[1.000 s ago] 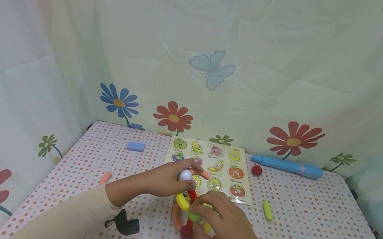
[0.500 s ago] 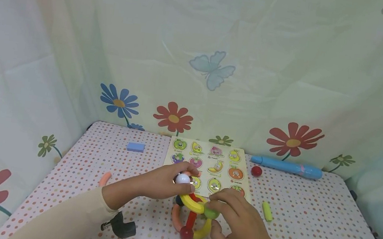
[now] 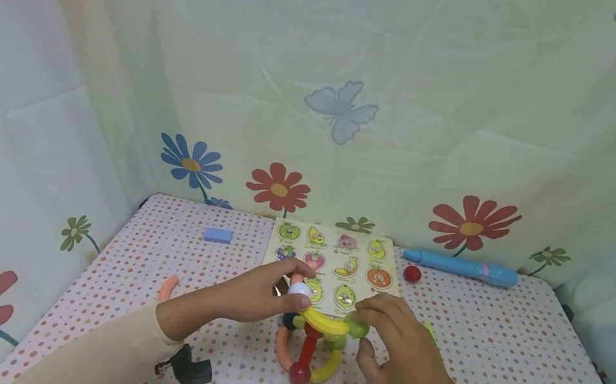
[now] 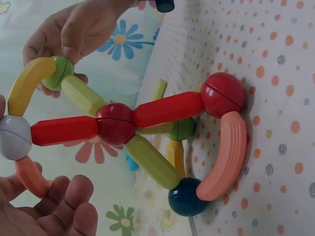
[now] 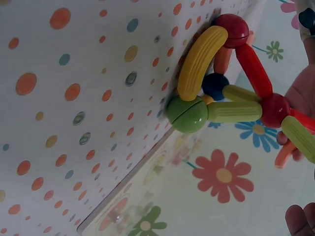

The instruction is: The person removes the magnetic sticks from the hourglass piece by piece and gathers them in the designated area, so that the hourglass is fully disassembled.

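A magnetic ball-and-rod structure stands on the dotted table, its base a ring with a red ball, a dark blue ball and curved rods. Straight red and lime rods meet at a central red ball. My left hand holds the white ball at the top, its fingers also against a peach curved rod. From the white ball a yellow curved rod reaches a green ball. My right hand pinches that green ball, which meets a lime rod in the left wrist view.
Behind the structure lies a fruit puzzle board. At the back right are a blue pen-shaped toy and a loose red ball. A blue block and a peach rod lie left. A lime rod is partly hidden.
My right hand has moved right and slightly up with the green ball, and the yellow curved rod has swung right with it. My left hand stays at the white ball.
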`<state>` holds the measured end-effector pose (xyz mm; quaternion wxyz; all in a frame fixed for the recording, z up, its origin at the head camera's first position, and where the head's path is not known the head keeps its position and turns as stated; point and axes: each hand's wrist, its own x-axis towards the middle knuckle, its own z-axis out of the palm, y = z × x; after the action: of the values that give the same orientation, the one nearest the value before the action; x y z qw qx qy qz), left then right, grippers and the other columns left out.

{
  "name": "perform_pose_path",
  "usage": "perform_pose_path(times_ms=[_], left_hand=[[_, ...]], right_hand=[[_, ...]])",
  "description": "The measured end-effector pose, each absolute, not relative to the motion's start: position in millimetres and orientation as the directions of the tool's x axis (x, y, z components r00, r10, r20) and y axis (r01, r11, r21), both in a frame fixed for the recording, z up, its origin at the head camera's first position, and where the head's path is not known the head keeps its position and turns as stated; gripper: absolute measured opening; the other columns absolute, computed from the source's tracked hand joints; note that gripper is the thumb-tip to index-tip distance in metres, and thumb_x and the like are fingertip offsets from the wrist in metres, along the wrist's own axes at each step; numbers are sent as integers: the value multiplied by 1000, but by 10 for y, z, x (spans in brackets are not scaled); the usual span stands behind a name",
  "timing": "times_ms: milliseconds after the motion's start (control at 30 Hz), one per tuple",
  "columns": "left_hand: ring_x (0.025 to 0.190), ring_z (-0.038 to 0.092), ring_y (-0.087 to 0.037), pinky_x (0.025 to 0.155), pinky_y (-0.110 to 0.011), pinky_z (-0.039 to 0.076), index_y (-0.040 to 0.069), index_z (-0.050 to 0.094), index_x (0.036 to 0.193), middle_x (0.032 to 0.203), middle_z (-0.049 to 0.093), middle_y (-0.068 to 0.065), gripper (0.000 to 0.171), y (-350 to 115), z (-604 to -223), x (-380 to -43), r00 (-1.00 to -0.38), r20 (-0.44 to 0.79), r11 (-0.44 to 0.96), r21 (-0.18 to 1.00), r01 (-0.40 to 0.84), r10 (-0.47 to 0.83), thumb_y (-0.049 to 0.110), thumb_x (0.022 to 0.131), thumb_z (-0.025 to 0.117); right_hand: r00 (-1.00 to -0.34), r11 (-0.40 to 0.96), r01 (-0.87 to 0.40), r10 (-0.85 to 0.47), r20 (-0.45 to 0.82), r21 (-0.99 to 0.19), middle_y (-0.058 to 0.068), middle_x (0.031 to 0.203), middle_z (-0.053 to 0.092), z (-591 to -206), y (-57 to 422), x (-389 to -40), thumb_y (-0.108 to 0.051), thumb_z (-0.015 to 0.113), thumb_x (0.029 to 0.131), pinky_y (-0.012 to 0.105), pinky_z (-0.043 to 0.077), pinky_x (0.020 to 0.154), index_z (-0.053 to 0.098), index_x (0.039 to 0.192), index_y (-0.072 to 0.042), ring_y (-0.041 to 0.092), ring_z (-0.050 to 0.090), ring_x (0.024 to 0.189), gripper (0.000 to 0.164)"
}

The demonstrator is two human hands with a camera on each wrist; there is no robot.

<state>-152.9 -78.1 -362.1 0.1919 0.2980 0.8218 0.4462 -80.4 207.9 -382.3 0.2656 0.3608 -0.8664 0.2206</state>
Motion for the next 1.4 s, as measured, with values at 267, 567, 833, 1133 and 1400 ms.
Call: perform_pose_path(times_ms=[267,567,833,1133,1400], left_hand=[[95,62,-17,79,-32,56,18,53,143,112,58,5,55,-837,-3616,-1497,-765,-17,413,849,329,644,42,97,69],[92,61,-17,82,-33,55,16,54,143,110,59,-2,55,-923,-3580,-1469,-771,58,398,830,390,634,28,94,76],[89,58,-17,82,-34,55,14,53,146,107,59,2,59,-949,-3564,-1472,-746,101,407,786,465,658,19,93,76],[97,58,-11,84,-36,55,16,43,151,116,58,11,61,-970,-3565,-1499,-737,157,429,726,537,657,12,96,70],[99,57,-11,85,-32,53,19,58,138,117,59,12,43,-1006,-3631,-1534,-707,235,438,645,627,667,18,98,72]], right_hand=[[-653,690,-698,-503,566,-192,0,124,61,-3816,2119,-840,-11,66,77,11,33,107,64,116,-11,21,55,120,39],[-643,670,-710,-494,585,-215,0,125,62,-3791,2090,-852,-9,64,75,15,33,108,64,116,-11,21,54,121,41],[-678,690,-686,-493,545,-230,-3,125,64,-3633,1782,-796,-23,74,80,38,42,105,64,125,-13,20,54,122,47],[-772,801,-579,-480,417,-150,-6,120,69,-3452,1401,-780,-42,77,88,43,51,97,64,135,-17,19,60,113,55],[-770,799,-583,-484,416,-148,-6,119,69,-3467,1352,-807,-39,79,89,39,52,97,66,133,-18,16,61,112,51]])
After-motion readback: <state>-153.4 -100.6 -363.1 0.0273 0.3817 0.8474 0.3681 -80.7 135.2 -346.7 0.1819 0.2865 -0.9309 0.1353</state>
